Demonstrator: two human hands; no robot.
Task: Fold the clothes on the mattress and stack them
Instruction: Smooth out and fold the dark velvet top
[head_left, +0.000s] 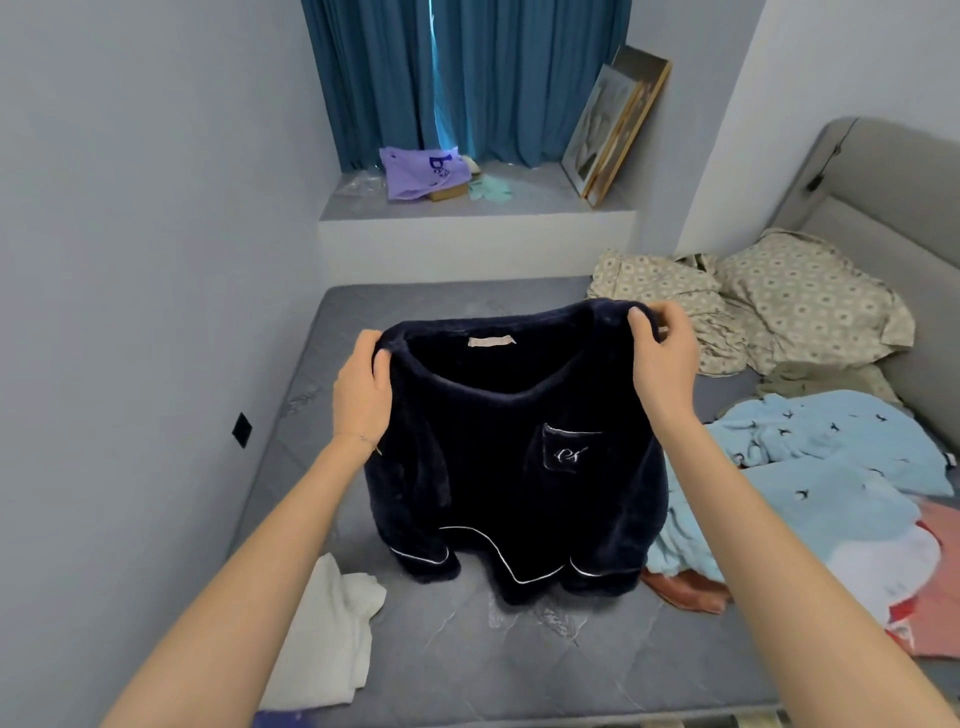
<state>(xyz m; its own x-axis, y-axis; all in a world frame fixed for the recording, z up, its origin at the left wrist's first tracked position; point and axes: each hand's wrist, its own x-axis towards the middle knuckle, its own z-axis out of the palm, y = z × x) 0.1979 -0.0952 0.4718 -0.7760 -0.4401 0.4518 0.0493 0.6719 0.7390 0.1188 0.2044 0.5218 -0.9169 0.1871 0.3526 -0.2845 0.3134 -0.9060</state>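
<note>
From the head view, my left hand (362, 387) and my right hand (662, 358) each have a closed grip on a shoulder of the dark pyjama top (511, 462); it hangs upright in front of me at about twelve o'clock, pocket facing me, its hem and cuffs touching the mattress (447, 665); nothing is folded in it yet; at about three o'clock a loose heap of light blue clothes (831, 467) lies unfolded, with a red garment (691, 590) poking out beneath it; at about eight o'clock a white garment (332, 639) lies rumpled near the edge; I see no finished stack anywhere, so I judge the task barely begun, with this top and all the rest left to fold.
</note>
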